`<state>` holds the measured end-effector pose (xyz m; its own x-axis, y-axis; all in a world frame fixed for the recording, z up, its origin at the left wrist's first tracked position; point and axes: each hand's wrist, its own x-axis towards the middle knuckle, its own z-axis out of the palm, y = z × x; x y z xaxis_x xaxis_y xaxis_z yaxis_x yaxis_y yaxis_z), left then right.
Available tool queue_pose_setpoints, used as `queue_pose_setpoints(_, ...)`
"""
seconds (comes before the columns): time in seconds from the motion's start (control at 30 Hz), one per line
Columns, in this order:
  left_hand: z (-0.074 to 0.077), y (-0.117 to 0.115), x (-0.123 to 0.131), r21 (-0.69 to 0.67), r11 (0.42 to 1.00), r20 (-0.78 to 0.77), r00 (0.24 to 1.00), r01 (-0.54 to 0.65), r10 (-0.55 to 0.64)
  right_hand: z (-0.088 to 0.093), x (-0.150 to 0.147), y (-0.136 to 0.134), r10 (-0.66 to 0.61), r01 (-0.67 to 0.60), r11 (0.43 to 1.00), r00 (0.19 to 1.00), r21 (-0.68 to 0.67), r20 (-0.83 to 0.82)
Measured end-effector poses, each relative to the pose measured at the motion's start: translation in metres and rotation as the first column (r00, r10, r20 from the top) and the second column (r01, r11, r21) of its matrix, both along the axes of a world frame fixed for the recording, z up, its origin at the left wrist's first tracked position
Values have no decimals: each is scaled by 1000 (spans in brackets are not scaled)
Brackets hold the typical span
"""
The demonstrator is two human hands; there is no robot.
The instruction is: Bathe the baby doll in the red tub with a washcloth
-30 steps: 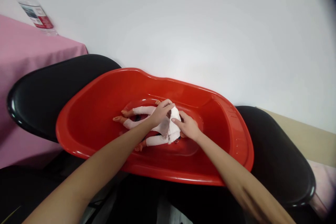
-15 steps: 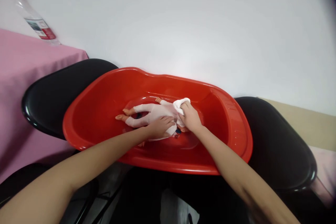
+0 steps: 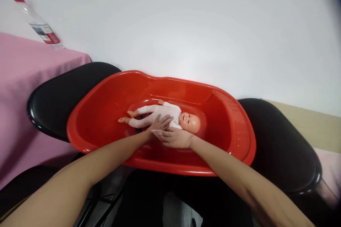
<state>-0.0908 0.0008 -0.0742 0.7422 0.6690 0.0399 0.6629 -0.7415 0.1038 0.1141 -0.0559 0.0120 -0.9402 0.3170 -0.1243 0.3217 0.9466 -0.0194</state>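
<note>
A baby doll [image 3: 189,122] with a white cloth body lies on its back in a red tub [image 3: 242,131], head to the right and feet to the left. My left hand [image 3: 160,123] rests on the doll's belly with its fingers spread. Close beside it, nearer to me, my right hand [image 3: 176,137] is closed on a pale cloth [image 3: 157,133] at the doll's near side. The cloth's tip sticks out to the left, by my left wrist. The doll's near arm is hidden by my hands.
Black seats stand under the tub's left end [image 3: 66,95] and right end [image 3: 282,145]. A bottle [image 3: 44,30] with a red cap stands on a pink-covered table [image 3: 32,56] at the left. A white wall rises behind the tub.
My right hand has moved with the cloth from the doll's head down and left to its near side, uncovering the face. My left hand has shifted slightly left on the belly.
</note>
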Motion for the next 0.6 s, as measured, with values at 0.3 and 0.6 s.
queue_pose_setpoints(0.3, 32, 16, -9, 77, 989, 20, 991, -130, 129, -67, 36, 20, -95, 68, 977, 987, 202, 129)
queue_pose_setpoints(0.6, 58, 36, -21, 4, 930, 109, 924, -368, 365, -45, 73, 30, -255, 253, 966, 966, -56, -34)
